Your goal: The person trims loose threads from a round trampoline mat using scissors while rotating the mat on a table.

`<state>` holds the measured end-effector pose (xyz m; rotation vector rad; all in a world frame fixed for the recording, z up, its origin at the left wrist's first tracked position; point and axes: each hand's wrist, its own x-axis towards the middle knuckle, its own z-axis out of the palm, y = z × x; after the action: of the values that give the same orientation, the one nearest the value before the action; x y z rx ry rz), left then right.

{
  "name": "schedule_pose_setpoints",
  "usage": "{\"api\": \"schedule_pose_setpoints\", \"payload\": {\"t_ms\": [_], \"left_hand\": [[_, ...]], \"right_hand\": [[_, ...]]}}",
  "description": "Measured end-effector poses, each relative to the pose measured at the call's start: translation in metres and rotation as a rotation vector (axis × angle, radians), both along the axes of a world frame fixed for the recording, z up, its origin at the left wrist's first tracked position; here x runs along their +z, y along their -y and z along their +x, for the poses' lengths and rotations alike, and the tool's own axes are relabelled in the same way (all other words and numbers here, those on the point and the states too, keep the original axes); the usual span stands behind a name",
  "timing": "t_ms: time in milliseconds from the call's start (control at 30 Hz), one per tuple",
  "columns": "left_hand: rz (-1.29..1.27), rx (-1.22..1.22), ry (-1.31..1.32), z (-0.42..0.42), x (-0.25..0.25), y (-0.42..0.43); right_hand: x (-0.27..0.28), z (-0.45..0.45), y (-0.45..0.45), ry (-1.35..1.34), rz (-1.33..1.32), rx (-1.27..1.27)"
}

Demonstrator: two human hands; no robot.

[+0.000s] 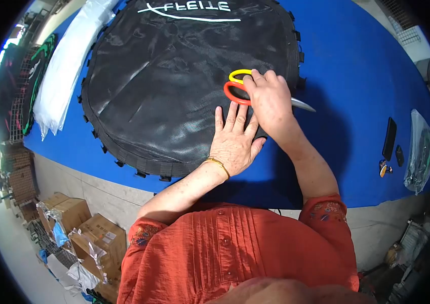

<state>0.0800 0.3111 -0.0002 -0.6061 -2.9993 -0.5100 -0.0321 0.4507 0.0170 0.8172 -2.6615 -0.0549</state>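
Observation:
A round black mesh mat (169,91), much like a trampoline mat, lies on the blue table, with small black tabs along its edge and white lettering at the far side. My left hand (232,144) rests flat on the mat near its front right, fingers spread, holding nothing. Just above its fingertips, my right hand (273,101) is closed around a pair of scissors (237,96) with one yellow and one red handle loop. The metal blades point right, past the mat's right edge. My palm hides the middle of the scissors.
Clear plastic bags (68,66) lie along the left of the blue table (372,76). To the right are a black phone (389,138), a small dark object (399,156), keys (384,168) and a bagged item (420,152). Cardboard boxes (98,238) stand on the floor at left.

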Motion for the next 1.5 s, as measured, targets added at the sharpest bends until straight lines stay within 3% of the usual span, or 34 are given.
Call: {"api": "schedule_pose_setpoints", "payload": {"t_ms": [167, 400, 567, 700, 1167, 1367, 1500], "left_hand": [[0.051, 0.006, 0.031, 0.001, -0.003, 0.000], [0.133, -0.004, 0.028, -0.002, -0.002, 0.004], [0.161, 0.001, 0.020, -0.001, -0.004, 0.003], [0.145, -0.029, 0.056, -0.002, -0.004, 0.007], [0.147, -0.042, 0.040, -0.002, -0.007, 0.007], [0.160, -0.031, 0.052, -0.002, -0.003, 0.006], [0.152, -0.042, 0.055, -0.003, -0.002, 0.007]], "right_hand": [[-0.008, -0.011, 0.004, -0.047, -0.033, 0.000], [0.009, 0.023, 0.012, 0.087, 0.014, -0.046], [-0.002, 0.001, 0.012, -0.087, -0.055, 0.060], [0.018, 0.021, 0.019, 0.048, 0.054, -0.013], [0.011, 0.027, 0.027, 0.102, 0.081, -0.052], [0.007, 0.007, 0.025, -0.007, 0.040, -0.009], [0.017, 0.019, 0.028, 0.129, 0.083, -0.051]]}}
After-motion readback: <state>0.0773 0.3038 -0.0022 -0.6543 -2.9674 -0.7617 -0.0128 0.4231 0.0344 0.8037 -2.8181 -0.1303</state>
